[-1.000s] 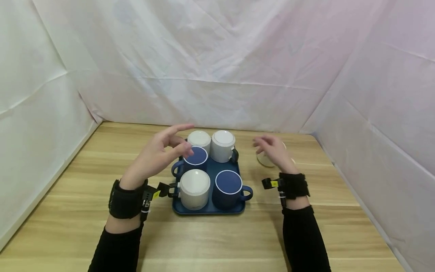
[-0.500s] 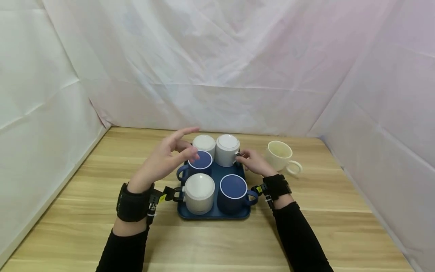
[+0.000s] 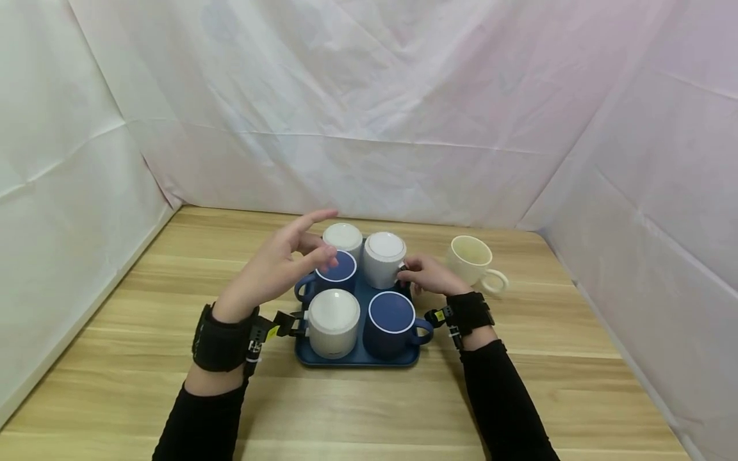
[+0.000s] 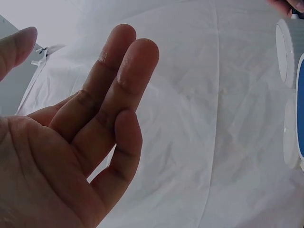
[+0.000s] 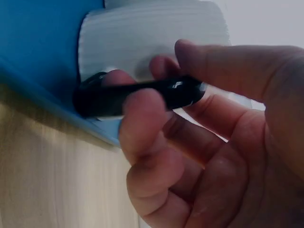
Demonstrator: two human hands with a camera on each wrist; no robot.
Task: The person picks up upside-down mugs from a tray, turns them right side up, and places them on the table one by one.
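A dark blue tray (image 3: pixel 357 360) holds several upside-down mugs, white and blue. My right hand (image 3: pixel 418 272) is at the back-right white mug (image 3: pixel 384 259). In the right wrist view its fingers (image 5: pixel 142 137) and thumb curl round that mug's black handle (image 5: pixel 161 92), with the ribbed white mug (image 5: pixel 152 33) behind and the tray (image 5: pixel 42 42) beneath. My left hand (image 3: pixel 300 250) hovers open above the blue mug (image 3: pixel 336 272) on the tray's left, holding nothing. The left wrist view shows its fingers (image 4: pixel 114 95) straight, with a white mug (image 4: pixel 290 52) at the right edge.
A cream mug (image 3: pixel 471 259) stands upright on the wooden table (image 3: pixel 144 384), right of the tray, handle pointing right. White sheets wall in the table at the back and on both sides.
My right hand left the cream mug, moved left to the tray and took hold of the back-right white mug's handle. The left hand has kept hovering in place.
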